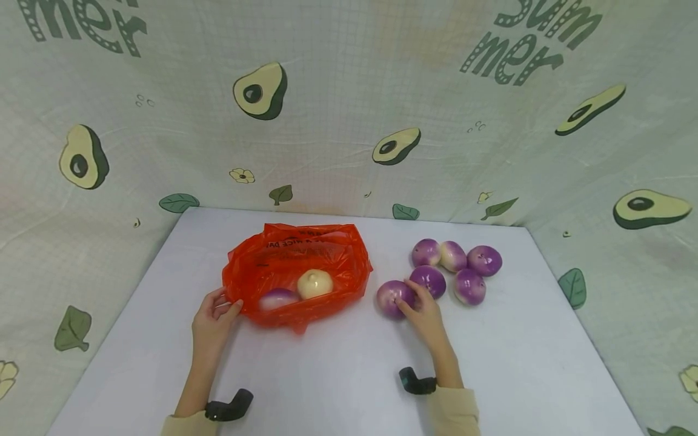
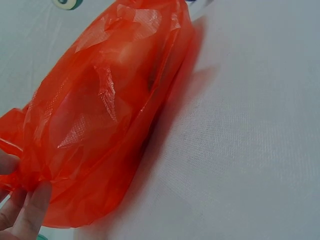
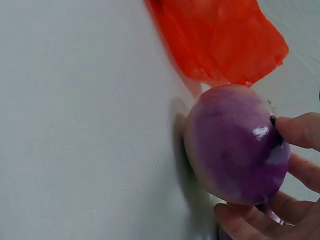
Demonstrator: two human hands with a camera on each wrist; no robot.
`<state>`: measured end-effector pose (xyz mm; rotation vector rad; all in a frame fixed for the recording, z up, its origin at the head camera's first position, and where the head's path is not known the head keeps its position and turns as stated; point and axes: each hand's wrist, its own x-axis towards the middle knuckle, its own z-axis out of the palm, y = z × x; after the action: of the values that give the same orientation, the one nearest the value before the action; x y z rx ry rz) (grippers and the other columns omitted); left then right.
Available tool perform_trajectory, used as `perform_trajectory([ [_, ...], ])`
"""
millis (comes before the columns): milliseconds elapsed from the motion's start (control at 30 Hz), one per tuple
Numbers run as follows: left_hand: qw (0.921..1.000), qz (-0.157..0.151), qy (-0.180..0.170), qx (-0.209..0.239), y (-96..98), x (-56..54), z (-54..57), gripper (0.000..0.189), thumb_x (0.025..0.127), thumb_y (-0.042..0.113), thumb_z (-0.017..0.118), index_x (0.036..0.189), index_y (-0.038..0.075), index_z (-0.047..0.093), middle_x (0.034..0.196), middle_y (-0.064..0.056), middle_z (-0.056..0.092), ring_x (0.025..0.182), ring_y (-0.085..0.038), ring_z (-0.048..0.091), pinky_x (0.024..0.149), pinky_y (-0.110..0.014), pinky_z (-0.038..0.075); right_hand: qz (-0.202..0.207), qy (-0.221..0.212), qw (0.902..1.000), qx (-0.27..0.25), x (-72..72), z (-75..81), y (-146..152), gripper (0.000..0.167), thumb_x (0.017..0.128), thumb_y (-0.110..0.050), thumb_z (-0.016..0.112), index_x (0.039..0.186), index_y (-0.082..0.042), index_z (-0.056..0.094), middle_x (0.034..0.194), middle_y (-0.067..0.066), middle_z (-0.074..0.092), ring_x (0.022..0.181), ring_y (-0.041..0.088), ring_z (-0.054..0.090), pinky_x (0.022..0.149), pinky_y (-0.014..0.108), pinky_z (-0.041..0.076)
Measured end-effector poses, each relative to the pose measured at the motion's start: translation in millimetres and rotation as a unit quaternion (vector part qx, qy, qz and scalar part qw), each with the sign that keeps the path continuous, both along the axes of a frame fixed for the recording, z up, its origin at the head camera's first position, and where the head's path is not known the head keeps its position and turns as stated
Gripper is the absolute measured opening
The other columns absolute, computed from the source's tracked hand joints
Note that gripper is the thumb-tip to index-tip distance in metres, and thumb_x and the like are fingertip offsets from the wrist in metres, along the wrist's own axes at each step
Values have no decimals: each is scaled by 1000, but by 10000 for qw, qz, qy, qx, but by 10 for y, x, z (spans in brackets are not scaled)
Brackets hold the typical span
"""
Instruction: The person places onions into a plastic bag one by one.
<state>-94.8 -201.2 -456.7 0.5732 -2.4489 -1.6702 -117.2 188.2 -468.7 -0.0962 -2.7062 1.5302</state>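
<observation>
A red plastic bag (image 1: 305,312) lies with its mouth spread wide on the table. Inside it are a pale onion (image 1: 314,283) with a nub on top and a purple-and-white onion (image 1: 279,298), partly behind the near rim. My left hand (image 1: 214,318) pinches the bag's left edge, and the left wrist view shows thumb and fingers (image 2: 34,212) on the crumpled plastic. To the right of the bag, my right hand (image 1: 424,312) grips a glossy purple onion (image 3: 237,145), thumb on one side and fingers on the other.
Behind and right of my right hand sit several more purple-and-white onions, among them one close by (image 1: 428,281) and one farther right (image 1: 484,261). The white table (image 1: 338,387) ends at a hanging cloth (image 1: 327,121) printed with avocados.
</observation>
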Motion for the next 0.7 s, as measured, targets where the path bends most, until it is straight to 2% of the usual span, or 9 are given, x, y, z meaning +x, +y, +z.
perform_trajectory([
  [133, 10000, -10, 3, 33, -1, -3, -8, 50, 91, 32, 58, 134, 12, 45, 121, -12, 54, 79, 14, 49, 69, 0, 42, -19, 107, 9998, -169, 8, -38, -4, 53, 87, -27, 64, 132, -6, 46, 137, 22, 44, 123, 40, 45, 99, 53, 41],
  [267, 10000, -32, 27, 44, -5, 4, -13, 50, 91, 32, 58, 134, 11, 44, 121, -12, 53, 80, 13, 49, 69, 0, 42, -64, 309, 9993, -205, 27, -42, -11, 53, 85, -30, 65, 129, -6, 48, 132, 25, 47, 118, 43, 49, 93, 51, 46],
  [500, 9999, -7, 56, 85, -6, -2, -21, 47, 91, 30, 59, 133, 11, 46, 118, -11, 54, 79, 13, 50, 69, 0, 42, -151, -231, 9991, -328, -2, -38, 7, 53, 85, -22, 66, 132, -9, 46, 135, 22, 47, 120, 39, 49, 98, 49, 43],
  [700, 9999, 8, 61, 115, -13, -5, -27, 47, 91, 30, 59, 132, 12, 46, 118, -10, 54, 79, 13, 50, 70, 0, 43, -180, -295, 9991, -264, 3, -21, 7, 51, 86, -23, 66, 131, -9, 47, 136, 19, 47, 120, 37, 50, 99, 48, 43],
])
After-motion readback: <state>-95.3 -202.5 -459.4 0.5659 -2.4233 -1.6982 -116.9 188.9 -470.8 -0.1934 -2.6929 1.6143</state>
